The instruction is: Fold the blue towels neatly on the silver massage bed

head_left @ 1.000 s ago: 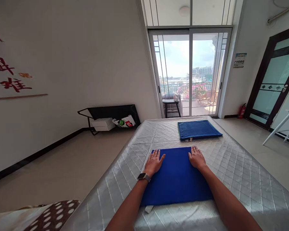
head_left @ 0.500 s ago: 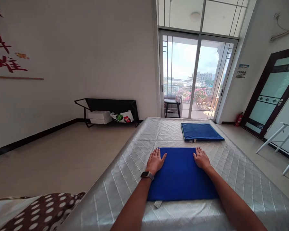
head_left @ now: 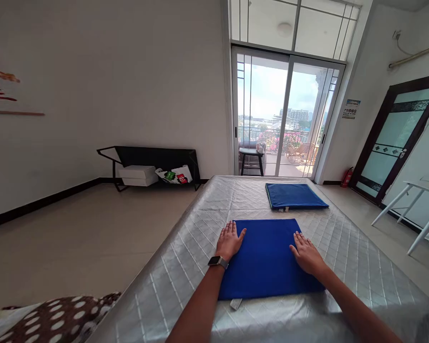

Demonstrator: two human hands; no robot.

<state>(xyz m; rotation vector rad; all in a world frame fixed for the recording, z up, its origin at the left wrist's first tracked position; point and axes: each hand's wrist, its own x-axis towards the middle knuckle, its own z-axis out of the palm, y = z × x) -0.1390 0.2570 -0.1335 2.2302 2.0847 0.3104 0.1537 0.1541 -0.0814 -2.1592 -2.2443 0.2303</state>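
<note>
A flat blue cloth (head_left: 266, 257), roughly rectangular, lies on the silver quilted cover (head_left: 186, 267), with a small white tag (head_left: 236, 304) at its near edge. My left hand (head_left: 229, 242) rests flat over the cloth's left edge near the far left corner, fingers extended, a watch on the wrist. On the right edge, a bit below the far corner, my right hand (head_left: 306, 253) lies with its fingers spread. Farther back sits a second folded blue cloth (head_left: 295, 196), touched by neither hand.
Brown polka-dot fabric (head_left: 57, 319) is at the lower left. A black rack (head_left: 153, 159) with white boxes (head_left: 137, 176) stands by the wall. Beyond the cover's far edge are glass doors (head_left: 260, 114) and a stool (head_left: 250, 153). A white table (head_left: 422, 188) stands at right.
My right hand has slid toward me along the cloth's right edge, uncovering the far right corner. My left hand stays at the left edge. The view has turned slightly right.
</note>
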